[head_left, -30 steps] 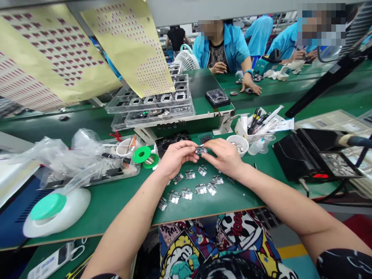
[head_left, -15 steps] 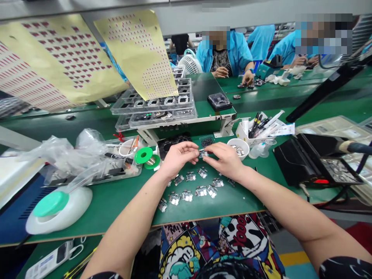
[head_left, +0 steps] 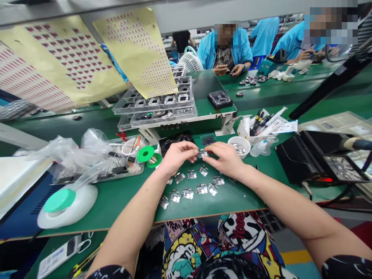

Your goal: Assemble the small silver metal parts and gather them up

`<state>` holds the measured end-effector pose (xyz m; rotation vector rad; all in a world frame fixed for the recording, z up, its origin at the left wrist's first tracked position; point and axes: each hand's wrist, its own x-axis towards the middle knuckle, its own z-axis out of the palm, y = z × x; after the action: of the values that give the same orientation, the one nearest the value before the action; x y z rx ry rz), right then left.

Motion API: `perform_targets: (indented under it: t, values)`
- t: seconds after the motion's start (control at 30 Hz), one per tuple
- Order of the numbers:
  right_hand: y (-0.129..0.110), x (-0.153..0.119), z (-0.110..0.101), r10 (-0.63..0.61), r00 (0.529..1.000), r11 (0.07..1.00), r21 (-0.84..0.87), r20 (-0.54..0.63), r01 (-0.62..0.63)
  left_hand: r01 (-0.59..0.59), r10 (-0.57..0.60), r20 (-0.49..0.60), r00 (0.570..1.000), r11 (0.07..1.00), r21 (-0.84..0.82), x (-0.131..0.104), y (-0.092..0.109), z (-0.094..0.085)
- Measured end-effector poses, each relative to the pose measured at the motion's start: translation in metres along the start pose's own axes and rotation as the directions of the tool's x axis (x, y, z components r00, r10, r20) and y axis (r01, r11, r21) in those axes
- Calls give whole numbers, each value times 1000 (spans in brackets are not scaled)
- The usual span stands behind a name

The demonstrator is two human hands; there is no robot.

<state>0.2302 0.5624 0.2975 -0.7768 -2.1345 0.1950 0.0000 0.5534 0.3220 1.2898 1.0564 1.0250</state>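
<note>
Both hands meet above the green desk (head_left: 116,201), just in front of the raised tray stand. Left hand (head_left: 176,157) and right hand (head_left: 226,158) pinch one small metal part (head_left: 202,154) between their fingertips, thumb and forefinger closed on it from either side; part sits right in the gap between the two hands, held off the desk surface. Its long axis looks roughly left-right, running from one hand to the other, but it's too small to be sure. Neither hand is clearly nearer, both touch it. Directly below and toward the person, a loose scatter of similar metal parts (head_left: 200,189) lies flat on the desk in rough rows, near the wrists and under the hands. White bowl (head_left: 238,145) with more small pieces sits just right of the right hand; green solder spool (head_left: 145,154) just left of the left hand. Clear trays (head_left: 157,104) stacked on the stand behind. Black device (head_left: 316,157) at far right, white dish with green lid (head_left: 66,201) at far left, crumpled plastic bag (head_left: 75,153) beside it. Other people in blue coats work at the far desk, well apart.
</note>
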Motion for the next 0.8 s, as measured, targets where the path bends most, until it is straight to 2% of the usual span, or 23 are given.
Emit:
perform_targets:
  t: [0.23,0.4,0.53,0.8]
  values:
    - [-2,0,1,71,997,996,63,-24,-70,-27,27,1,1000,1000,7,1,1,-1]
    - [2,-1,4,4,999,1000,-26,-50,-5,-61,61,0,998,997,54,2,-4,-1]
    - [4,-2,3,-67,996,994,-93,-51,62,-92,91,12,996,980,176,2,-9,-3]
    - [6,-2,-1,-81,997,990,-114,-8,80,-148,137,56,989,941,305,4,-7,-2]
